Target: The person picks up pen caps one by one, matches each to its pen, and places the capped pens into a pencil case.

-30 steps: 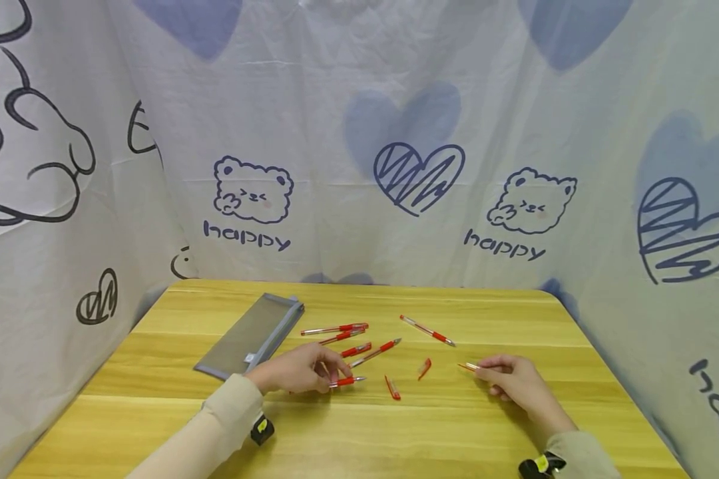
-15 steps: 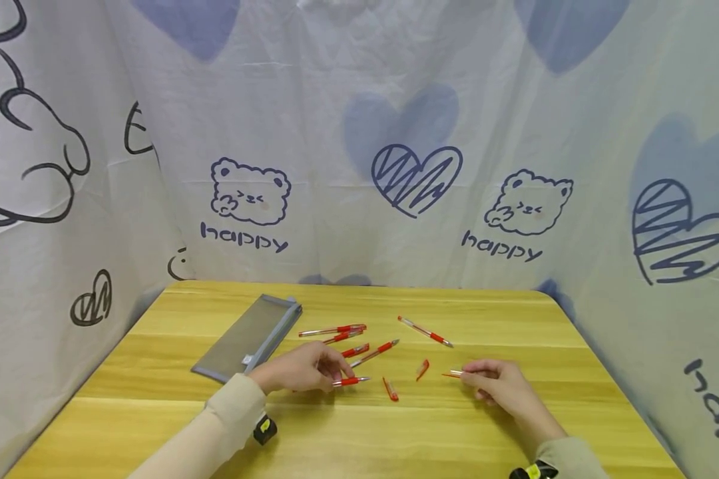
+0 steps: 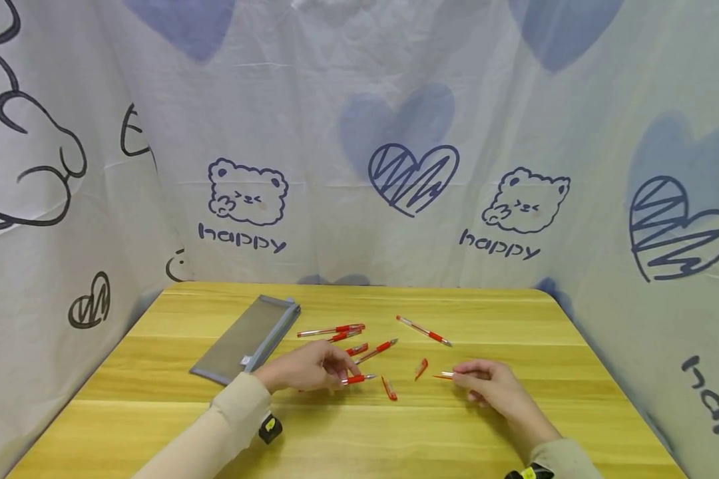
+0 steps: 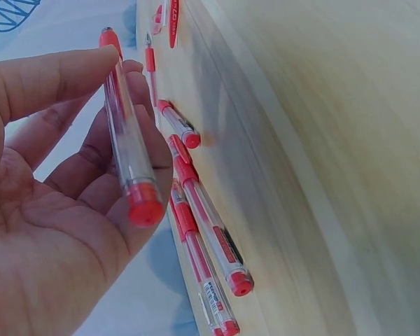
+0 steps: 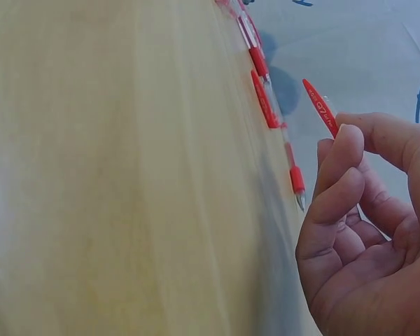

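Note:
My left hand (image 3: 311,367) pinches an uncapped red gel pen (image 3: 358,379) between thumb and fingers, its metal tip pointing right. In the left wrist view the clear barrel and red end plug of this gel pen (image 4: 129,140) point back toward the camera. Across from it, my right hand (image 3: 496,387) pinches a pen cap by its end, the red clip (image 5: 319,106) sticking out past the fingertips. A space lies between the pen tip and this pen cap (image 3: 445,375). Two loose caps, one upright-looking (image 3: 421,368) and one slanted (image 3: 389,388), lie on the table between the hands.
Several red gel pens lie beyond the hands, including a pair at the back (image 3: 331,330) and an uncapped one (image 3: 424,330) farther right. A grey mesh zip pouch (image 3: 242,340) lies at the left, behind my left forearm. Printed curtains surround the wooden table (image 3: 359,439).
My right hand has moved left with the cap, and my left hand has shifted a little right with the pen. The distance between pen tip and cap has shrunk.

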### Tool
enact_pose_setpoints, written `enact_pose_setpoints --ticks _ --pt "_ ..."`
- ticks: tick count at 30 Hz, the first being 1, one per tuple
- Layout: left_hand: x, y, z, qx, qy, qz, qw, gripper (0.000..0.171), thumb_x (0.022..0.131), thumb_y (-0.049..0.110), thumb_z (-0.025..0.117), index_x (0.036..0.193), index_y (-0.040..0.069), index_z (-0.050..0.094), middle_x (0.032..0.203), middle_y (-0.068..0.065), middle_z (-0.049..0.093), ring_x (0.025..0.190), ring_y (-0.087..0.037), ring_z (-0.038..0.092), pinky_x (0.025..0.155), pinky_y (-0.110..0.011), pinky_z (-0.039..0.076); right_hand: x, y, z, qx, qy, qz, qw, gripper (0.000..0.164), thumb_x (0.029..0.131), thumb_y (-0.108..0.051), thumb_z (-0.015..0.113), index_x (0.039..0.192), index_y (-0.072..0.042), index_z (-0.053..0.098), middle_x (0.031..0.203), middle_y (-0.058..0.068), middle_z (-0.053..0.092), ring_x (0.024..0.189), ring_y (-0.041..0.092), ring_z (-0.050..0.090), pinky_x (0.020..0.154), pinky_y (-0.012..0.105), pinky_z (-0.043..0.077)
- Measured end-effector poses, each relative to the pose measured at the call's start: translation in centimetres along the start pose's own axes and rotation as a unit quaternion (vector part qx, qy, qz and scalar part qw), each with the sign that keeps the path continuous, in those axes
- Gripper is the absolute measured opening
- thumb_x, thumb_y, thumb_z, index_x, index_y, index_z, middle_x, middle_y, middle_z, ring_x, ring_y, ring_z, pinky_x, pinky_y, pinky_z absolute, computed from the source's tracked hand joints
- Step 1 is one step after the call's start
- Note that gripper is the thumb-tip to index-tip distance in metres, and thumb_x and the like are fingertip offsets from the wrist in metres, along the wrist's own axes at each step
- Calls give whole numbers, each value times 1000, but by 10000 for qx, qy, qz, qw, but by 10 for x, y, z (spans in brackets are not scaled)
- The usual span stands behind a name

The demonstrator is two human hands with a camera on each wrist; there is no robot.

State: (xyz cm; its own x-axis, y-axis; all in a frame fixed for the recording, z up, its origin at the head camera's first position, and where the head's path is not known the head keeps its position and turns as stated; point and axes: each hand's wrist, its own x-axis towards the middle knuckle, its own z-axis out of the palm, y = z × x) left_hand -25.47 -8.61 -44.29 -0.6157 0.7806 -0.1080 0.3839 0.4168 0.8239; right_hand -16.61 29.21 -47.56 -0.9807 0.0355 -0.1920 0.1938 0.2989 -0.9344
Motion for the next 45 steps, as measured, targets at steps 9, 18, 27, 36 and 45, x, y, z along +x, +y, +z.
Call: enact_pose_setpoints --ticks 9,18,27,36,45 --pt "1 -2 4 -129 43 -20 9999 24 99 1 72 117 14 80 96 -4 74 82 -14 65 70 -23 54 -2 -2 6 113 -203 -66 9997 40 100 -21 77 127 6 69 92 -1 77 64 7 61 55 21 47" --pt "3 -3 8 -258 -41 -4 9997 23 100 0 71 118 11 79 97 -7 74 82 -12 65 72 -22 54 -5 -4 11 249 -400 -159 9988 40 100 -23 77 125 5 64 93 -2 74 66 9 61 57 22 47" --pt "5 2 6 -105 11 3 9999 23 98 0 73 117 12 80 94 -4 73 84 -12 67 74 -23 56 -3 -10 18 234 -376 -120 9989 36 100 -25 78 122 1 66 93 -1 74 71 12 64 60 24 48" --pt "13 8 8 98 16 16 9999 25 99 1 73 117 15 80 94 1 72 90 -14 67 77 -26 56 -6 -17 19 395 -505 -251 9976 34 101 -20 76 123 4 66 94 -2 75 71 10 66 61 23 49" --pt "18 14 10 197 -19 155 9997 25 98 0 73 118 15 79 97 -4 73 92 -14 68 84 -26 58 -7 -20 28 531 -590 -334 9963 35 101 -19 76 124 5 66 96 -2 74 73 11 67 62 23 49"
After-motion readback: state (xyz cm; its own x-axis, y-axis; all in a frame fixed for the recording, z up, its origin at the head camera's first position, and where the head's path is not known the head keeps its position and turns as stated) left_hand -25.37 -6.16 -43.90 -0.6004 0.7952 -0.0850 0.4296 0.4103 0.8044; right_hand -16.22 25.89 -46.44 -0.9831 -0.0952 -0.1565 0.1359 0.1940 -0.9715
